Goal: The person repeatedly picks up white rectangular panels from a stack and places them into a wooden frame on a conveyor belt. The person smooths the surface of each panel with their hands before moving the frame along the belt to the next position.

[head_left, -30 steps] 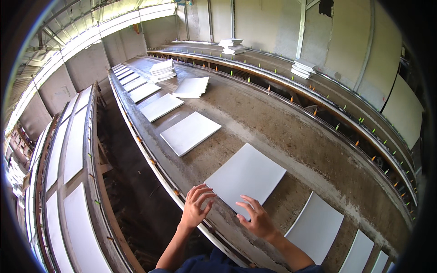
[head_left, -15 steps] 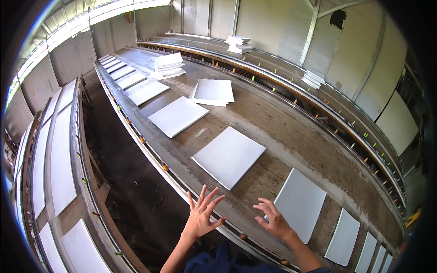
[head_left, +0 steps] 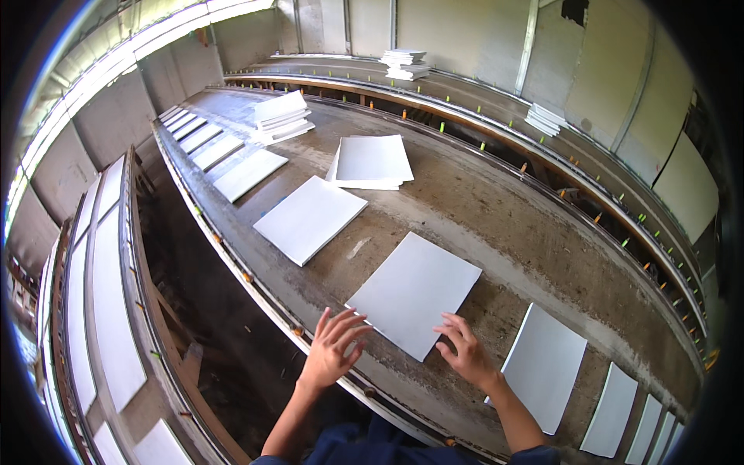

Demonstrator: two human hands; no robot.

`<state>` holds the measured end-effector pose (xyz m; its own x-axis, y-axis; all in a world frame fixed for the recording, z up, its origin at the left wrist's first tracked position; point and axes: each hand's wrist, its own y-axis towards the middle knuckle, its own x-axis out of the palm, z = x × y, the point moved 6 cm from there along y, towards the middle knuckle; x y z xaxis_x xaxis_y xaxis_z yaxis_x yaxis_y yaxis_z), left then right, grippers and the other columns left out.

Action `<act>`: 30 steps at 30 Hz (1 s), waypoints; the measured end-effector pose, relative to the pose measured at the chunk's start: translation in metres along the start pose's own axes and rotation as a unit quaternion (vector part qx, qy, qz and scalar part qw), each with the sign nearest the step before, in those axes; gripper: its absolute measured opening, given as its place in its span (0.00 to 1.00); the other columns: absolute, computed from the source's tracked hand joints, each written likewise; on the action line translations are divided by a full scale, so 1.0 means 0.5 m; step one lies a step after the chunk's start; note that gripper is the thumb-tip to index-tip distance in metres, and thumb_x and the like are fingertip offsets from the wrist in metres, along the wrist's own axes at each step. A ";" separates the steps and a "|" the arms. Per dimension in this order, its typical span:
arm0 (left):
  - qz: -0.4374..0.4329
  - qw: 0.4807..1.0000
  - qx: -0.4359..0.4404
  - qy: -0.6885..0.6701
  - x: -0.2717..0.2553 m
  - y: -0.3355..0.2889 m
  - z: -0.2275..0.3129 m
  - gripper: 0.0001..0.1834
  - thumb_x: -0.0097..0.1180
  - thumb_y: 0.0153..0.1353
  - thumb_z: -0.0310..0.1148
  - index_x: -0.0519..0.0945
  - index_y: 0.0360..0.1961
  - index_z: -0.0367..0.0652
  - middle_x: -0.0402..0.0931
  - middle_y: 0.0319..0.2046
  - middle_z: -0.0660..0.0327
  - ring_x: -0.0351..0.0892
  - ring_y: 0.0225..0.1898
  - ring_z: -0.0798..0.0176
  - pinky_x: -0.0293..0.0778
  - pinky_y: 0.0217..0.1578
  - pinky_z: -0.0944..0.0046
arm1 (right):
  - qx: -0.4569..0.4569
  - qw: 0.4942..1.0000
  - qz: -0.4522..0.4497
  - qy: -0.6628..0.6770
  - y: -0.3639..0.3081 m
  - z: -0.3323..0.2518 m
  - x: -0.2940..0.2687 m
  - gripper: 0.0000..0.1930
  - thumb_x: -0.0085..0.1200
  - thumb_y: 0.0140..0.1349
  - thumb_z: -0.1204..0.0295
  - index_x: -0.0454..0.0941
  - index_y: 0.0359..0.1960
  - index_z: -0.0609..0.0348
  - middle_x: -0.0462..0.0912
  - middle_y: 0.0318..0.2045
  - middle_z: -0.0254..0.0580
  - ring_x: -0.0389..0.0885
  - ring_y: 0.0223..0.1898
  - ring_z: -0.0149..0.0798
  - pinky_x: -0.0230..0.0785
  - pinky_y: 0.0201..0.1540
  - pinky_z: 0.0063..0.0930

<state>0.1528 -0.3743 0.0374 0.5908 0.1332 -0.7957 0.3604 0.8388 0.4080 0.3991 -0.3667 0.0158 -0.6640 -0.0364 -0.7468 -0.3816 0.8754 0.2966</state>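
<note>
Contact is unclear where the loosely spread left hand [head_left: 327, 355] and right hand [head_left: 468, 354] flank the flat white rectangular sheet [head_left: 415, 287]; even two-sided support should limit bending.

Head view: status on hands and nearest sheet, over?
Left hand, right hand: open, by the white sheet; contact unclear. Sheet lies on the table. Neighbouring sheets apart from it.

The white sheets [head_left: 415, 293] look smooth and matt, the brown tabletop [head_left: 504, 221] rough, the blue garment [head_left: 353, 446] cloth.
</note>
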 end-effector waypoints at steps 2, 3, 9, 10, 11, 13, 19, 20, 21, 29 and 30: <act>-0.002 1.000 -0.001 0.009 -0.019 0.037 -0.038 0.16 0.57 0.55 0.31 0.77 0.47 0.52 0.72 0.52 0.64 0.64 0.61 0.58 0.50 0.64 0.44 | 0.006 1.000 0.015 -0.005 0.046 0.020 0.006 0.12 0.54 0.59 0.71 0.74 0.44 0.57 0.68 0.54 0.47 0.73 0.52 0.48 0.69 0.54 0.40; -0.008 1.000 0.005 0.012 -0.028 0.063 -0.062 0.16 0.56 0.56 0.31 0.78 0.47 0.51 0.73 0.52 0.64 0.65 0.60 0.59 0.51 0.64 0.44 | 0.002 1.000 0.019 -0.016 0.070 0.028 0.008 0.12 0.54 0.59 0.71 0.74 0.44 0.57 0.68 0.54 0.47 0.73 0.52 0.48 0.69 0.54 0.40; -0.020 0.998 0.052 -0.032 -0.059 0.226 -0.271 0.12 0.54 0.57 0.29 0.78 0.44 0.49 0.75 0.49 0.62 0.68 0.58 0.58 0.55 0.62 0.47 | 0.033 0.996 0.058 -0.050 0.275 0.068 0.000 0.12 0.53 0.59 0.72 0.74 0.45 0.56 0.69 0.53 0.46 0.73 0.53 0.48 0.67 0.55 0.38; -0.005 0.995 0.073 -0.067 -0.056 0.256 -0.316 0.12 0.53 0.57 0.27 0.78 0.43 0.47 0.75 0.48 0.60 0.70 0.56 0.56 0.60 0.58 0.50 | 0.034 0.995 0.083 -0.037 0.314 0.068 -0.003 0.11 0.52 0.60 0.72 0.74 0.45 0.57 0.70 0.53 0.46 0.73 0.53 0.48 0.67 0.54 0.38; 0.008 0.993 0.059 -0.102 -0.061 0.292 -0.359 0.12 0.53 0.58 0.27 0.78 0.43 0.46 0.75 0.48 0.59 0.70 0.55 0.55 0.62 0.57 0.51 | 0.034 0.993 0.103 -0.041 0.351 0.082 -0.001 0.11 0.52 0.60 0.73 0.74 0.45 0.57 0.70 0.52 0.46 0.72 0.54 0.47 0.68 0.53 0.37; 0.029 0.983 0.026 -0.180 -0.054 0.362 -0.435 0.12 0.52 0.58 0.26 0.78 0.44 0.43 0.75 0.46 0.57 0.72 0.53 0.54 0.66 0.54 0.53 | 0.049 0.986 0.145 -0.061 0.423 0.118 0.014 0.12 0.51 0.60 0.74 0.74 0.46 0.58 0.71 0.52 0.46 0.73 0.52 0.46 0.68 0.52 0.37; 0.096 0.923 -0.155 -0.338 0.088 0.526 -0.664 0.18 0.51 0.62 0.29 0.69 0.54 0.40 0.68 0.49 0.51 0.75 0.48 0.56 0.73 0.47 0.60 | 0.266 0.922 0.238 0.150 0.606 0.391 0.134 0.23 0.52 0.62 0.68 0.63 0.58 0.56 0.67 0.56 0.53 0.73 0.53 0.45 0.66 0.54 0.36; 0.084 0.907 -0.184 -0.369 0.108 0.539 -0.690 0.22 0.52 0.61 0.30 0.66 0.56 0.38 0.65 0.51 0.49 0.75 0.47 0.56 0.73 0.45 0.62 | 0.285 0.908 0.255 0.169 0.640 0.403 0.147 0.25 0.52 0.63 0.67 0.60 0.60 0.56 0.65 0.58 0.54 0.71 0.54 0.46 0.65 0.55 0.36; 0.087 0.906 -0.196 -0.365 0.111 0.550 -0.702 0.22 0.52 0.61 0.30 0.66 0.56 0.37 0.65 0.51 0.49 0.75 0.47 0.56 0.74 0.45 0.62 | 0.308 0.892 0.271 0.187 0.673 0.408 0.168 0.27 0.52 0.63 0.65 0.58 0.61 0.56 0.63 0.59 0.56 0.70 0.56 0.47 0.63 0.57 0.37; 0.054 0.856 -0.271 -0.437 0.188 0.596 -0.755 0.27 0.54 0.63 0.42 0.68 0.56 0.33 0.74 0.41 0.53 0.74 0.39 0.64 0.71 0.39 0.66 | 0.315 0.698 0.415 0.492 0.775 0.448 0.201 0.32 0.54 0.60 0.67 0.52 0.63 0.57 0.68 0.52 0.48 0.67 0.54 0.41 0.58 0.59 0.41; 0.037 0.850 -0.290 -0.439 0.194 0.605 -0.763 0.28 0.54 0.62 0.44 0.68 0.56 0.34 0.74 0.40 0.55 0.74 0.38 0.65 0.71 0.38 0.67 | 0.294 0.670 0.439 0.522 0.778 0.455 0.194 0.27 0.56 0.59 0.69 0.59 0.58 0.56 0.70 0.45 0.40 0.67 0.48 0.36 0.60 0.56 0.42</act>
<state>0.0437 0.0936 -0.0873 0.9989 -0.0338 -0.0335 0.0322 0.9983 -0.0495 0.3328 0.0801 -0.0767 -0.6719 0.5678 0.4755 0.5655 0.8079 -0.1657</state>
